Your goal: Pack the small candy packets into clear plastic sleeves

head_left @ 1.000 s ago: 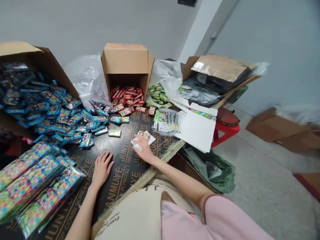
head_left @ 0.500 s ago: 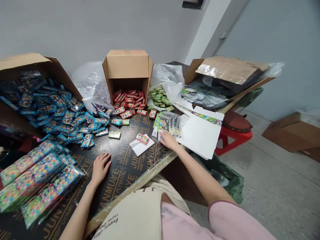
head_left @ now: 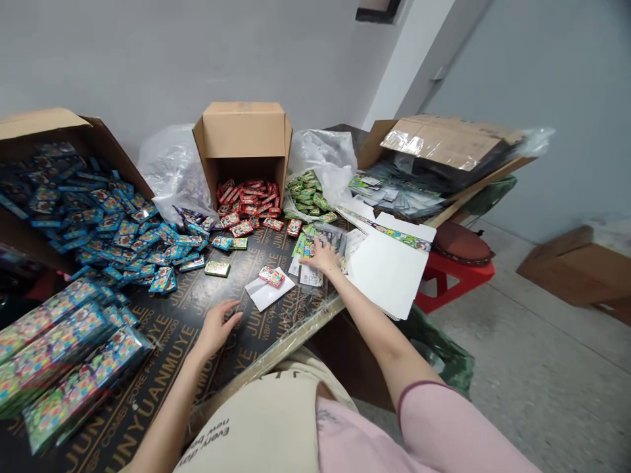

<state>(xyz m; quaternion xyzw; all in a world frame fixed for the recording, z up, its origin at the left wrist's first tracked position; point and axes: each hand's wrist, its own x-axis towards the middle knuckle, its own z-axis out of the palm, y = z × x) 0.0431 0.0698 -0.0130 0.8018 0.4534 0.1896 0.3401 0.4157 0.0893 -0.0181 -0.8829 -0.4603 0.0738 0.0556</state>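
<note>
My left hand [head_left: 217, 328] is just above the dark plywood tabletop [head_left: 197, 387], fingers loosely apart and nothing in them. To its right, a small red box [head_left: 271, 276] lies on a folded white card [head_left: 266, 297]. My right hand [head_left: 324, 259] reaches onto a pile of printed clear plastic sleeves [head_left: 331, 235], its fingers spread over the top ones. Green-and-white printed cards [head_left: 298, 255] show at the pile's left side. White card sheets [head_left: 387, 266] lie beside that hand. A small green box [head_left: 217, 269] sits beyond my left hand.
Blue boxes [head_left: 133, 233] spill from a carton at left; red boxes [head_left: 249, 200] fill a carton [head_left: 244, 131] at the back. Green boxes [head_left: 308, 194] lie by a plastic bag [head_left: 323, 151]. Filled packs [head_left: 89, 381] lie front left. A red stool [head_left: 448, 276] stands right.
My left hand has lifted and moved right, toward the white card. My right hand has shifted forward onto the sleeves, its fingers spreading. The view has shifted slightly.
</note>
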